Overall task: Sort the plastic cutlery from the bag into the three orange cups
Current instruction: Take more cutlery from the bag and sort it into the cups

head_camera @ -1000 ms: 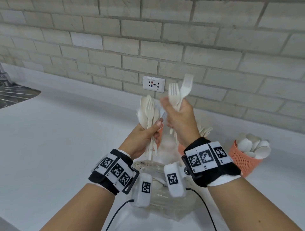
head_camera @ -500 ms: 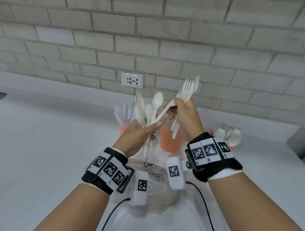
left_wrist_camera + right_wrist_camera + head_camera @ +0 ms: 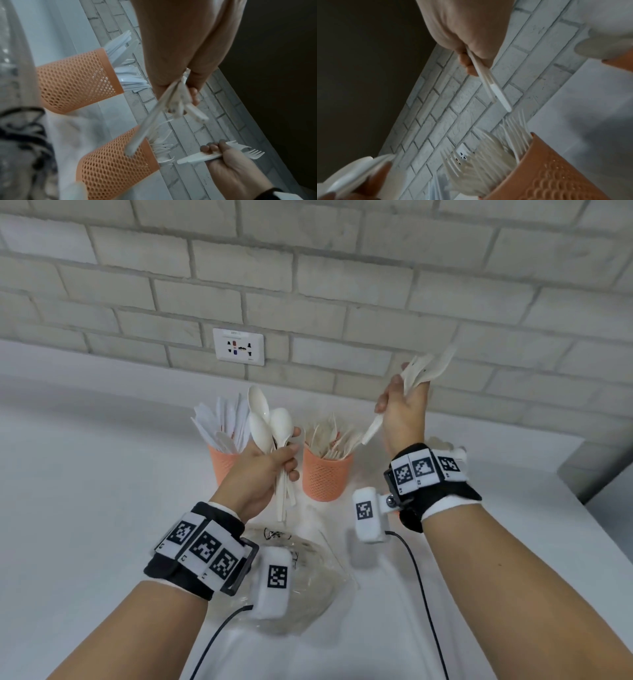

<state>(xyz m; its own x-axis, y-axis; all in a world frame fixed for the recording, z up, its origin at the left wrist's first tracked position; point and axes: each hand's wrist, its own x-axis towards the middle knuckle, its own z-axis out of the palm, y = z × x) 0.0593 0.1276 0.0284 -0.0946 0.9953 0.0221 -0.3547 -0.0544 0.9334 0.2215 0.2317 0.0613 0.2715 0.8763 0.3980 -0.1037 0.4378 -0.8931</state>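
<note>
hands (image 3: 265,465) (image 3: 402,412) grip cutlery (image 3: 270,429) above cups (image 3: 325,477)

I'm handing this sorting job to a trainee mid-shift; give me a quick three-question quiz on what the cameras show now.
1. True or false: the left hand grips white plastic spoons.
2. What does the right hand hold: A forks, B knives, C nothing?
3. Fill in: the middle orange mesh cup holds white plastic ____.

Key: 1 true. 2 A: white plastic forks, seen in the left wrist view. 3 forks.
</note>
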